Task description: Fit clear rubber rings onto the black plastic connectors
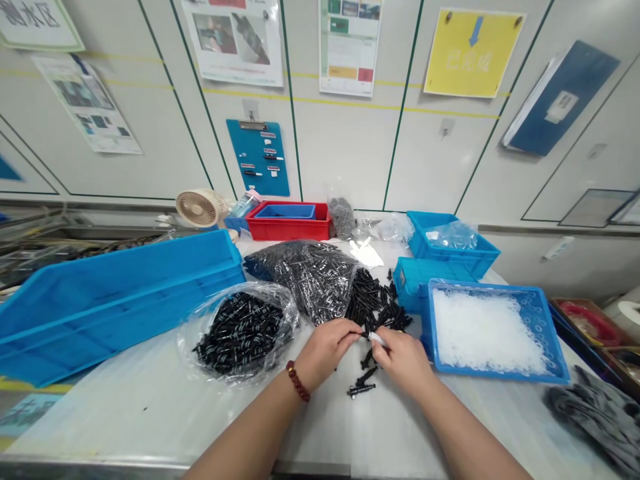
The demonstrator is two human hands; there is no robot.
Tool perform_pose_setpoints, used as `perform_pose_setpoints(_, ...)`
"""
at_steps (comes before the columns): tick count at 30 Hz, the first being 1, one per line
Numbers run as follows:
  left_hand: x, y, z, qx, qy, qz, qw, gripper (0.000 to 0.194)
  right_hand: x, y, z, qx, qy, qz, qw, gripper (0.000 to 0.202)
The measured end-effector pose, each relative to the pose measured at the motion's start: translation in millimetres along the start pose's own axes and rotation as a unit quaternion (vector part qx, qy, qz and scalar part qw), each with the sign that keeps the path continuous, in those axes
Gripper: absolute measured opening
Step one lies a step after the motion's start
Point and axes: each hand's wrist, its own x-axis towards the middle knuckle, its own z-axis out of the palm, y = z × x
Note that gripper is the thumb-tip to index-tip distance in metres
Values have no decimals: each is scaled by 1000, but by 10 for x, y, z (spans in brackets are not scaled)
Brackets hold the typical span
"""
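My left hand [327, 348] is closed, its fingertips pinching a small black part [365, 333] in front of the pile. My right hand [404, 357] is closed around a small white piece [377, 339], whose tip meets the black part. Behind my hands lies a heap of loose black parts [370, 297], spilling from a large clear bag [313, 273]. A few more black parts [361, 389] rest on the table just below my hands. An open clear bag [240, 333] of black parts with light rings stands left of my left hand.
On the right is a blue bin [500, 377] of white rings, with blue boxes [453, 257] behind it. A long blue bin [120, 300] fills the left. A red tray [290, 230], a fan [200, 208] and a white glove [367, 253] sit at the back; gray cloth [595, 413] lies right.
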Motion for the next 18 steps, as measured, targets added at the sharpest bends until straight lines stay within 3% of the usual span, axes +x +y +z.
perform_pose_setpoints(7,6,51,-14,3,-72,-45,996,13,-26,-25,10,-35,-28,-22,999,19)
perform_pose_setpoints(18,-6,-12,14,-9,-77,-27,997,18,-22,-35,6,-27,-50,3,998,23)
